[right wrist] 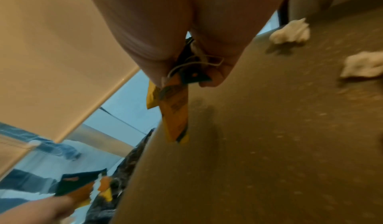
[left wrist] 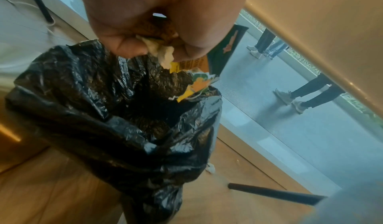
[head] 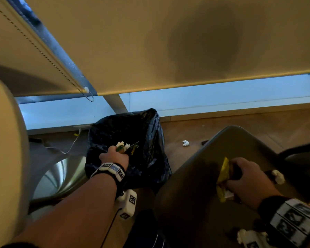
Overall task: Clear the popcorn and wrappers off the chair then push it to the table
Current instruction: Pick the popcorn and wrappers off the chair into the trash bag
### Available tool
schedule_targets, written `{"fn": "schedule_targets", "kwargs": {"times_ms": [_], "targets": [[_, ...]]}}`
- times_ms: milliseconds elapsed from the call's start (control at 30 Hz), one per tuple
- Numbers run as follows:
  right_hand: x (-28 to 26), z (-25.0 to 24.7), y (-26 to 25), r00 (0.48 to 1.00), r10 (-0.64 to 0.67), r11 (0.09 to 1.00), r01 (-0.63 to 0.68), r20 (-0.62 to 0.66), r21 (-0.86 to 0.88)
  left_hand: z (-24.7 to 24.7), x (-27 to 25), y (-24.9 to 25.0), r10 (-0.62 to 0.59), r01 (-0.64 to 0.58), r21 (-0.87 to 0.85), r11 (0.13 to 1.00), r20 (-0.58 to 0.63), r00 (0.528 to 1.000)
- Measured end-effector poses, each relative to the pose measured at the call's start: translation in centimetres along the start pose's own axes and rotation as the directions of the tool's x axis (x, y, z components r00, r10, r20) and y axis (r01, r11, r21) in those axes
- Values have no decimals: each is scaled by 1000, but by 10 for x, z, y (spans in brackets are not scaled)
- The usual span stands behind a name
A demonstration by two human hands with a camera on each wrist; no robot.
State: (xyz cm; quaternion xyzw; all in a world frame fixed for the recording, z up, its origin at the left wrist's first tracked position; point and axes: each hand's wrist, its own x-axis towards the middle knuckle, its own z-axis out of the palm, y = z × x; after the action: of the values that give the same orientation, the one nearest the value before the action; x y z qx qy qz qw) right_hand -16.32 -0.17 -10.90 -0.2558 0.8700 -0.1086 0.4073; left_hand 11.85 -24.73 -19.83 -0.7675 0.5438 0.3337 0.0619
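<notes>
My left hand [head: 115, 154] hangs over the mouth of a black bin bag [head: 145, 158], gripping popcorn [left wrist: 163, 54] and torn wrapper scraps [left wrist: 199, 83]. The wrist view shows those scraps dangling just above the bag's opening [left wrist: 149, 106]. My right hand [head: 243, 174] rests on the grey chair seat [head: 195, 176] and grips a yellow wrapper [head: 224, 170] with other scraps; the wrapper [right wrist: 176, 109] pokes out past its fingers. Loose popcorn [head: 278, 176] lies on the seat beside that hand, with two pieces [right wrist: 290, 31] showing in the right wrist view.
One popcorn piece [head: 185, 143] lies on the wooden floor between bag and chair. A round metal table base [head: 61, 174] stands left, with a white cable [head: 73, 145]. A window with lowered blinds [head: 168, 42] runs along the far side. A dark chair leg [left wrist: 275, 193] crosses the floor.
</notes>
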Motion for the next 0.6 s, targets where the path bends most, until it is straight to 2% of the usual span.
{"fn": "schedule_targets", "kwargs": {"times_ms": [67,133,233,300,333,367,400,433,467,500,533,600], "targets": [[3,7,-19,998,-10,996,4,64,88,0,10,0,-28,28,-42,999,16,999],[7,14,-36,996,-1,984,-15,91,177,3,11,1,-6,7,-33,999,35,999],[11,26,-61,997,-8,953,-13,71,303,13,1,7,104,-105,-15,994,-26,994],[11,32,-77,998,-14,924,-9,58,383,21,-14,22,211,-208,-156,965,-3,978],[10,34,-86,998,-18,909,-9,61,416,23,-25,33,238,-200,-290,936,100,966],[10,37,-96,998,-34,893,3,61,451,23,-42,46,238,-100,-431,897,279,930],[11,39,-106,997,-68,882,42,38,468,22,-60,59,239,70,-534,843,487,840],[13,42,-116,994,-108,888,91,12,451,22,-77,70,267,239,-568,788,665,698],[15,43,-128,987,-159,896,150,-13,417,19,-93,80,320,334,-570,751,756,571],[17,46,-135,979,-203,910,201,-32,362,17,-104,86,351,369,-565,738,788,505],[18,50,-142,970,-239,917,243,-52,315,15,-110,90,353,378,-567,732,790,501],[18,60,-152,964,-265,928,257,-8,269,10,-108,86,351,378,-602,703,757,551]]}}
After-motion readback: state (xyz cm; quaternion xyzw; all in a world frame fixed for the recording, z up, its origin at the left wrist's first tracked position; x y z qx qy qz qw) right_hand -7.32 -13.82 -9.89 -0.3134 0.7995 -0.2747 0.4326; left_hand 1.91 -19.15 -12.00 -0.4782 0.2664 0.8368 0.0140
